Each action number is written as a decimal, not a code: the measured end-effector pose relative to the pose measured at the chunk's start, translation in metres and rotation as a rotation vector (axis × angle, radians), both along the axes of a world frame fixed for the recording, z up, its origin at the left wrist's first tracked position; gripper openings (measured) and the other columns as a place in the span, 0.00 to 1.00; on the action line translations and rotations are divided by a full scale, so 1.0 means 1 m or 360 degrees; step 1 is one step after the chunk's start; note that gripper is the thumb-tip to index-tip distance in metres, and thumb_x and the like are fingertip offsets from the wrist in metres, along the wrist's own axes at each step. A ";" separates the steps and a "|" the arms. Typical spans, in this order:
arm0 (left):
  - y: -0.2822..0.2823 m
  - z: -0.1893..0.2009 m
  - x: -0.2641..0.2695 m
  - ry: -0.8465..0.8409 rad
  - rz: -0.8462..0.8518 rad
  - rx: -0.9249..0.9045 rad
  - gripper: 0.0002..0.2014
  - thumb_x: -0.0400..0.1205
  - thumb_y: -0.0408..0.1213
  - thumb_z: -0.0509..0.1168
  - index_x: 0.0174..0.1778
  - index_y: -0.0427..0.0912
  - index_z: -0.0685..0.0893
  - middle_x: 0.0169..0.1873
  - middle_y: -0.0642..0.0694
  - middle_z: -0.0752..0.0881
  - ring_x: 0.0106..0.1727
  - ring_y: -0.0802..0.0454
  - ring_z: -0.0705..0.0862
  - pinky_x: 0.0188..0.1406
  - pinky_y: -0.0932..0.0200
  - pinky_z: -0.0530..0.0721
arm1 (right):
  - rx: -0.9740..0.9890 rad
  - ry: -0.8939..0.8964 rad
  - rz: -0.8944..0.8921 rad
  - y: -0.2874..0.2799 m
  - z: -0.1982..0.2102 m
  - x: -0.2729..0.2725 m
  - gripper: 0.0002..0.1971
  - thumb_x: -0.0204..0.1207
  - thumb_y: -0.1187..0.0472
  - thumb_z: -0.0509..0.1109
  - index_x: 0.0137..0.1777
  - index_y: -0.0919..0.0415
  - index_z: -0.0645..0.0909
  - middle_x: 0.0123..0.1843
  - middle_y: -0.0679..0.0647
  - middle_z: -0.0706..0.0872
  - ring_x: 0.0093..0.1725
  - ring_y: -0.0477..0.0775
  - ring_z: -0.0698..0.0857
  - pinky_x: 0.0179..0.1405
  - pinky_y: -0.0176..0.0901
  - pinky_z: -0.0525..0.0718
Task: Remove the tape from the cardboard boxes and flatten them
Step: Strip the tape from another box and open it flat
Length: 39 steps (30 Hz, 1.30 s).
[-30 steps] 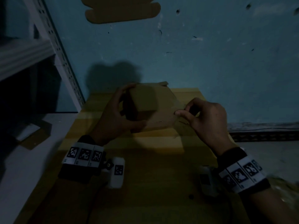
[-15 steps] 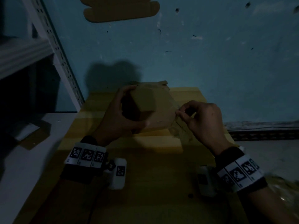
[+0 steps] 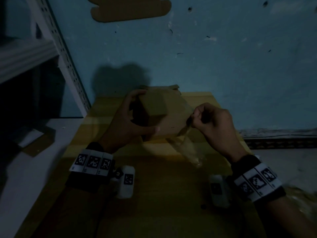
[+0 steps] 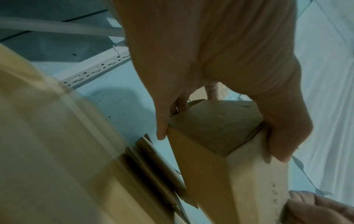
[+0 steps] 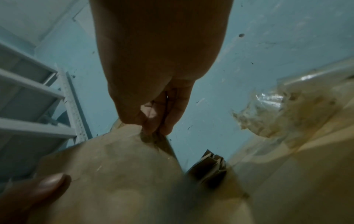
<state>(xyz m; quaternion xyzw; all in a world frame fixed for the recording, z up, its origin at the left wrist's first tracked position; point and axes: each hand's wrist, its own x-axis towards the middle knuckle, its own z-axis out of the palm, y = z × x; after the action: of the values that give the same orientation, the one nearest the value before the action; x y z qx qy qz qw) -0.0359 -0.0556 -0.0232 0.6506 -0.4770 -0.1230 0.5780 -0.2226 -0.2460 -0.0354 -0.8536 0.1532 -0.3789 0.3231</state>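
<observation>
A small brown cardboard box [image 3: 164, 114] is held tilted above a yellow wooden table [image 3: 154, 169]. My left hand [image 3: 130, 121] grips its left end, fingers over the top and thumb underneath; the left wrist view shows the box [image 4: 214, 136] between thumb and fingers. My right hand [image 3: 209, 121] pinches clear tape [image 3: 187, 145] at the box's right edge. A long peeled strip hangs down from the pinch toward the table. In the right wrist view my right fingertips [image 5: 153, 125] nip the tape at the box's [image 5: 114, 166] corner.
Flattened cardboard pieces [image 4: 153, 163] lie stacked at the table's far edge against the blue wall. A white slotted metal shelf [image 3: 68, 66] stands to the left. A crumpled wad of used tape [image 5: 277, 112] lies to the right. A cardboard shape [image 3: 130, 9] hangs on the wall.
My right hand has pulled the tape off along the box's right edge, and the loose strip hanging below has grown longer. My left hand has tilted the box slightly.
</observation>
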 end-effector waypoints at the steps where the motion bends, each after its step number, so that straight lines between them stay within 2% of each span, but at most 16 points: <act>1: 0.000 -0.001 0.000 0.0000 0.0007 0.0007 0.47 0.57 0.50 0.85 0.73 0.60 0.72 0.73 0.53 0.76 0.73 0.55 0.77 0.64 0.42 0.86 | 0.0082 -0.0036 0.0034 -0.001 -0.001 0.000 0.07 0.79 0.66 0.74 0.41 0.57 0.82 0.37 0.54 0.89 0.41 0.60 0.90 0.41 0.66 0.88; 5: -0.001 -0.002 0.001 -0.0009 0.0022 0.0027 0.47 0.58 0.52 0.85 0.75 0.60 0.72 0.73 0.54 0.76 0.73 0.55 0.77 0.67 0.43 0.84 | 0.0283 -0.0182 0.0077 0.001 -0.003 0.000 0.05 0.77 0.63 0.73 0.41 0.61 0.82 0.38 0.63 0.88 0.43 0.71 0.89 0.44 0.73 0.87; 8: 0.000 0.000 0.000 0.0006 0.0021 0.0006 0.48 0.59 0.51 0.84 0.75 0.58 0.72 0.73 0.53 0.77 0.72 0.57 0.77 0.64 0.48 0.86 | 0.0413 -0.0269 0.0066 0.004 -0.002 0.001 0.05 0.78 0.69 0.73 0.42 0.69 0.81 0.38 0.69 0.86 0.42 0.74 0.87 0.46 0.73 0.87; 10: -0.001 0.001 -0.001 0.0041 0.0024 -0.0018 0.47 0.58 0.50 0.84 0.75 0.57 0.72 0.71 0.52 0.78 0.71 0.57 0.78 0.62 0.50 0.87 | 0.0457 -0.0320 0.0046 0.007 -0.001 0.002 0.04 0.78 0.71 0.73 0.42 0.69 0.82 0.39 0.69 0.86 0.42 0.73 0.87 0.47 0.72 0.88; 13: 0.000 0.001 -0.001 0.0054 0.0033 -0.0046 0.47 0.58 0.50 0.84 0.74 0.57 0.73 0.70 0.51 0.79 0.69 0.58 0.79 0.60 0.50 0.88 | 0.0430 -0.0338 0.0030 0.008 0.003 0.002 0.05 0.79 0.70 0.75 0.42 0.67 0.84 0.38 0.64 0.88 0.41 0.68 0.89 0.46 0.65 0.90; 17: 0.004 0.002 0.002 0.0023 0.0007 -0.0063 0.47 0.59 0.48 0.84 0.75 0.57 0.72 0.73 0.51 0.76 0.70 0.57 0.78 0.59 0.54 0.88 | 0.0333 -0.0221 0.0100 0.006 0.008 0.000 0.05 0.79 0.68 0.77 0.44 0.64 0.84 0.37 0.59 0.86 0.38 0.57 0.86 0.40 0.48 0.85; 20: 0.004 0.002 0.003 -0.0006 -0.0002 -0.0059 0.48 0.61 0.44 0.86 0.77 0.55 0.70 0.74 0.52 0.75 0.72 0.58 0.77 0.59 0.53 0.88 | 0.0247 -0.0149 0.0079 0.008 0.011 -0.002 0.10 0.75 0.60 0.82 0.43 0.62 0.84 0.36 0.53 0.87 0.38 0.53 0.87 0.40 0.42 0.85; 22: 0.004 0.002 0.003 -0.0039 0.0005 -0.0026 0.48 0.62 0.45 0.86 0.77 0.56 0.70 0.74 0.55 0.74 0.72 0.59 0.76 0.63 0.48 0.87 | 0.0180 -0.0075 0.0006 0.011 0.012 -0.003 0.16 0.68 0.48 0.84 0.41 0.58 0.84 0.35 0.50 0.87 0.36 0.50 0.88 0.38 0.43 0.88; 24: 0.003 0.002 0.001 -0.0050 -0.0001 -0.0010 0.48 0.60 0.49 0.84 0.76 0.57 0.70 0.74 0.56 0.74 0.73 0.59 0.75 0.63 0.44 0.86 | 0.0083 -0.0013 -0.0133 0.012 0.011 -0.001 0.19 0.65 0.41 0.83 0.38 0.56 0.83 0.34 0.47 0.88 0.35 0.48 0.88 0.36 0.49 0.89; 27: 0.001 0.002 -0.002 -0.0055 -0.0005 -0.0021 0.48 0.60 0.49 0.84 0.76 0.56 0.70 0.73 0.58 0.74 0.73 0.61 0.75 0.64 0.44 0.86 | -0.0017 0.0029 -0.0273 0.006 0.007 0.001 0.13 0.70 0.46 0.83 0.37 0.53 0.85 0.32 0.44 0.88 0.34 0.46 0.89 0.37 0.56 0.89; 31: 0.000 0.003 -0.003 -0.0046 0.0002 -0.0033 0.48 0.59 0.47 0.84 0.76 0.56 0.71 0.72 0.62 0.74 0.71 0.67 0.75 0.63 0.52 0.87 | -0.0097 0.0029 -0.0187 0.002 0.007 -0.001 0.09 0.78 0.52 0.79 0.39 0.51 0.85 0.33 0.40 0.88 0.35 0.41 0.88 0.39 0.57 0.89; 34: 0.001 0.004 -0.004 -0.0036 -0.0006 -0.0034 0.48 0.59 0.48 0.84 0.76 0.56 0.71 0.72 0.61 0.75 0.71 0.68 0.75 0.62 0.56 0.87 | -0.0088 0.0044 -0.0128 0.000 0.009 -0.004 0.08 0.81 0.54 0.76 0.41 0.54 0.85 0.34 0.40 0.89 0.36 0.43 0.89 0.38 0.57 0.88; 36: 0.000 0.003 -0.005 -0.0029 0.0005 -0.0021 0.48 0.59 0.48 0.84 0.75 0.57 0.71 0.71 0.61 0.75 0.71 0.67 0.75 0.63 0.52 0.87 | -0.0129 0.0061 -0.0113 -0.001 0.010 -0.005 0.08 0.83 0.55 0.74 0.43 0.55 0.85 0.35 0.39 0.89 0.36 0.43 0.89 0.39 0.56 0.88; 39: -0.001 0.003 -0.007 -0.0021 0.0026 -0.0016 0.48 0.58 0.50 0.85 0.75 0.57 0.71 0.70 0.63 0.76 0.71 0.67 0.75 0.64 0.46 0.86 | -0.0232 0.0033 -0.0137 -0.001 0.010 -0.005 0.09 0.85 0.56 0.71 0.44 0.57 0.84 0.37 0.45 0.89 0.39 0.47 0.90 0.42 0.57 0.89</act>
<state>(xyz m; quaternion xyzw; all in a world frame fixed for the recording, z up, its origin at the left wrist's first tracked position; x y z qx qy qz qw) -0.0427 -0.0571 -0.0202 0.6524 -0.4759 -0.1116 0.5792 -0.2280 -0.2473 -0.0254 -0.8713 0.1651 -0.3938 0.2419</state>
